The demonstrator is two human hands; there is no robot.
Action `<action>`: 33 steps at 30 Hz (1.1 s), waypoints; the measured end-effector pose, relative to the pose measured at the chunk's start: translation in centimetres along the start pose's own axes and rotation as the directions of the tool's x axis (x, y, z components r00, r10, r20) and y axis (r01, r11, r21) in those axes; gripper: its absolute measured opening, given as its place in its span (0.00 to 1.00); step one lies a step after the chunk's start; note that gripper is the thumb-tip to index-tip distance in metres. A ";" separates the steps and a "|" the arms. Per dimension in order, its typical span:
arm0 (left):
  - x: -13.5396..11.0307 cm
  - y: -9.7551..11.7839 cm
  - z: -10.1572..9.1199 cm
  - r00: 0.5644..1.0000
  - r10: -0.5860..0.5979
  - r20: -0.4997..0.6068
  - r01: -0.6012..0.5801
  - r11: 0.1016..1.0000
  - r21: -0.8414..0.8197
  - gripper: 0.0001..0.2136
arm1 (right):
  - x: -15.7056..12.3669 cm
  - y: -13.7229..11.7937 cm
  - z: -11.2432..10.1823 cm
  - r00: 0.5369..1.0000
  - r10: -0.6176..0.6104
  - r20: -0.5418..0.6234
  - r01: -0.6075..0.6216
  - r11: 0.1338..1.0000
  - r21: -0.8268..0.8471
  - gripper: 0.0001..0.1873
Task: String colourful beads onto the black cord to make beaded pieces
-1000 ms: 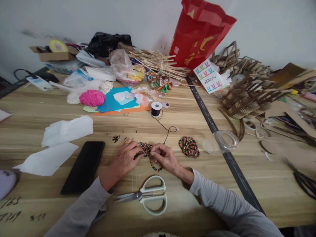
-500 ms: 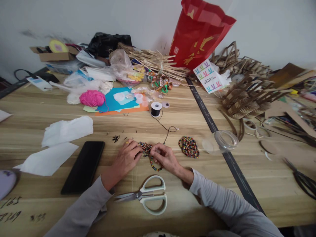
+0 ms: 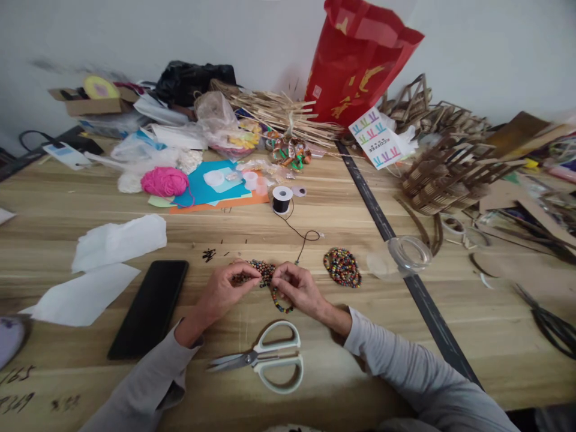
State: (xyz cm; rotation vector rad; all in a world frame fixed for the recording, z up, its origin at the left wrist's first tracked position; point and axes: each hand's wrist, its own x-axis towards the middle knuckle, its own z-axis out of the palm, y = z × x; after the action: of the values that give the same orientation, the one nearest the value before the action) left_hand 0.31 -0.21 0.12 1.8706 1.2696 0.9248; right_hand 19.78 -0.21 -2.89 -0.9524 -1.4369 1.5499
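Loose colourful beads (image 3: 261, 268) lie in a small heap between my hands. My left hand (image 3: 225, 288) is at the heap's left side, thumb and forefinger tips pinched together; anything between them is too small to make out. My right hand (image 3: 299, 290) pinches a beaded string (image 3: 281, 305), whose strung beads curve down below the fingers. Black cord (image 3: 302, 243) runs from beside that hand back to a white spool (image 3: 282, 200). A coil of strung beads (image 3: 342, 267) rests to the right. Nearer me lie white-handled scissors (image 3: 265, 357), blades pointing left.
Left of my hands are a black phone (image 3: 150, 309) and white paper pieces (image 3: 119, 240). Short black bits (image 3: 209, 255) lie behind my left hand. A clear tape roll (image 3: 409, 254) sits right. Pink yarn (image 3: 165, 181), a red bag (image 3: 355, 66) and woven baskets (image 3: 441, 180) stand farther back.
My left hand has lifted slightly off the bead heap, its fingers going from resting on the beads to a pinch. My right hand keeps its hold. The whole view has shifted slightly.
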 end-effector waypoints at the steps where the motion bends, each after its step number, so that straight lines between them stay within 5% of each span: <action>1: 0.0 0.0 0.0 1.000 -0.008 0.012 0.008 1.000 -0.016 0.03 | 0.0 0.0 0.0 1.000 -0.007 0.006 0.007 1.000 -0.004 0.21; 33: 0.0 0.0 0.3 0.997 -0.047 0.064 0.060 0.974 -0.218 0.02 | -0.1 0.3 -0.1 0.998 -0.047 0.043 0.050 0.997 -0.051 0.19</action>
State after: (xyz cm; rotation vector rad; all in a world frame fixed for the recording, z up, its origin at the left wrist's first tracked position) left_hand 0.57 -0.28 -0.10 1.6711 1.1283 0.9346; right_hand 19.89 -0.26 -3.16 -0.9136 -1.5260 1.5114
